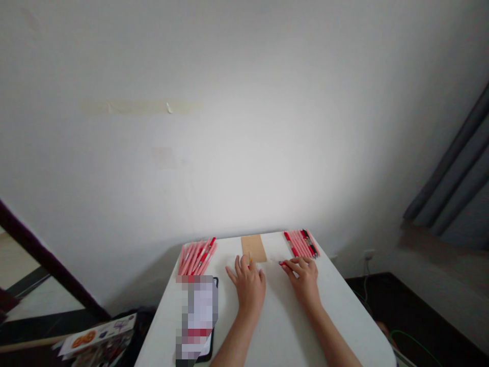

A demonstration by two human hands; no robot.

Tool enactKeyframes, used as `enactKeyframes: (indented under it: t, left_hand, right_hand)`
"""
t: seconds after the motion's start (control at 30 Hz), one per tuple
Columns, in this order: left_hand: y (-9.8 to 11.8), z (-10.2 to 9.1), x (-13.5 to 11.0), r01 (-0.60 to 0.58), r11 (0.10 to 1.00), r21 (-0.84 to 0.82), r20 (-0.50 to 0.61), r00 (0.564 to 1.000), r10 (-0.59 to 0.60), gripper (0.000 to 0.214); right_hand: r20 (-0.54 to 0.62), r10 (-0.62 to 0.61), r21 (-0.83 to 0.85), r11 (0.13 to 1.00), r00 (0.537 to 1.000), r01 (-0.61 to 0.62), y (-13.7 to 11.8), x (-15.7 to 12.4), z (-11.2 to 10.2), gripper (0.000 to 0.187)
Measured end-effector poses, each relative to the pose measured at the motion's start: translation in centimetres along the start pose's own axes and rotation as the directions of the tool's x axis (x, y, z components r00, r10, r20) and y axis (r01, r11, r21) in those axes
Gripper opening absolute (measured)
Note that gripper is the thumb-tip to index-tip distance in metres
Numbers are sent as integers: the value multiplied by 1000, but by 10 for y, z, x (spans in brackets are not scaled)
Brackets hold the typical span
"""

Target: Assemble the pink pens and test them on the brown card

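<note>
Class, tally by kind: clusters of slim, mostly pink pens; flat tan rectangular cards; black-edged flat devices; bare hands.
Slim, mostly pink pen clusters: 2 (left, right)
Flat tan rectangular card: 1
Black-edged flat device: 1
Bare hands: 2 (left hand, right hand)
Total: 6

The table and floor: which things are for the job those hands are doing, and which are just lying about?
Seems for the job:
red pen, in the right hand
left pens
right pens
card, by the left hand

Probably just lying about:
phone
box
</note>
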State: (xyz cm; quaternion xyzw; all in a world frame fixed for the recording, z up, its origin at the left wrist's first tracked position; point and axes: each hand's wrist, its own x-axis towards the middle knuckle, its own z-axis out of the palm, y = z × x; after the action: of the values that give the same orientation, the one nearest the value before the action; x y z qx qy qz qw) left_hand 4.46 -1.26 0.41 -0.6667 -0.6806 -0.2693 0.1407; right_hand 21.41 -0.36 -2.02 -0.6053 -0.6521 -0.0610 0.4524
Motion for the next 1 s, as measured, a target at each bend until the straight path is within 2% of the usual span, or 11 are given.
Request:
enactKeyframes:
  t: [0.53, 0.77, 1.0]
  left_hand:
    - [-4, 2, -1, 34, 997, -64, -10, 999, -34, 24]
    - [-6, -1, 1, 10, 986, -168, -29, 999, -15, 13]
    - [-7, -4, 2, 49, 958, -281, 60, 998, -33, 19]
  right_hand:
    - [-11, -22, -2, 1000, 1000, 22, 4, -1, 3, 43]
    - [73, -34, -10, 999, 997, 34, 0, 0, 1, 32]
    - [109, -62, -8, 998, 992, 63, 1, 0, 0, 19]
